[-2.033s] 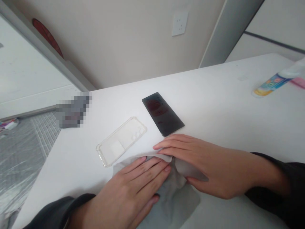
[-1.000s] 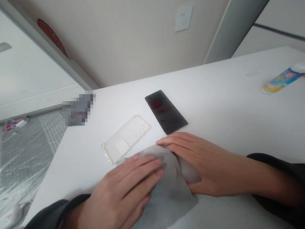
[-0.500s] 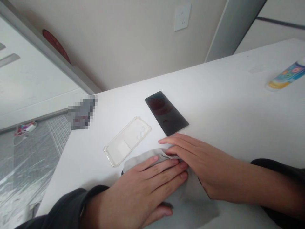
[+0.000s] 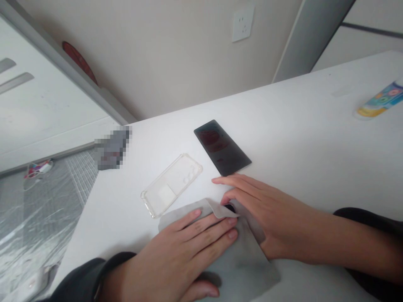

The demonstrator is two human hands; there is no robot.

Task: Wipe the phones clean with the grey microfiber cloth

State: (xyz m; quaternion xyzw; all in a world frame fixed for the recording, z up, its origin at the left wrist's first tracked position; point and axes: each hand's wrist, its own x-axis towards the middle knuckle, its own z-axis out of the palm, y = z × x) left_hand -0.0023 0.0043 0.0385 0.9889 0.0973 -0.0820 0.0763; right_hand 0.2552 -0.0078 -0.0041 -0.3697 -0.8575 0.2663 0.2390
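A thin grey cloth [image 4: 245, 260] lies bunched near the front of the table. My left hand [image 4: 189, 247] rests flat on it with the fingers stretched out, and a folded cloth corner lies by its fingertips. A small patch of a dark, shiny thing [image 4: 229, 207] shows at the cloth's fold; the rest of it is covered. My right hand [image 4: 252, 205] curls its fingers at the edge of this thing, its thumb hidden, one finger reaching forward. Beyond it lies a black phone [image 4: 222, 147], screen up. A clear phone case [image 4: 162, 191] is to the left.
A colourful bottle or tube [image 4: 379, 102] lies at the right on the white table [image 4: 299, 138]. At the table's left edge there is a pixelated grey object [image 4: 113, 149]. A wall [image 4: 176, 54] with a socket [image 4: 243, 24] stands behind.
My left hand has slid slightly left and back over the cloth. The cloth's corner has folded over, showing the dark thing by my right hand. The view has shifted slightly.
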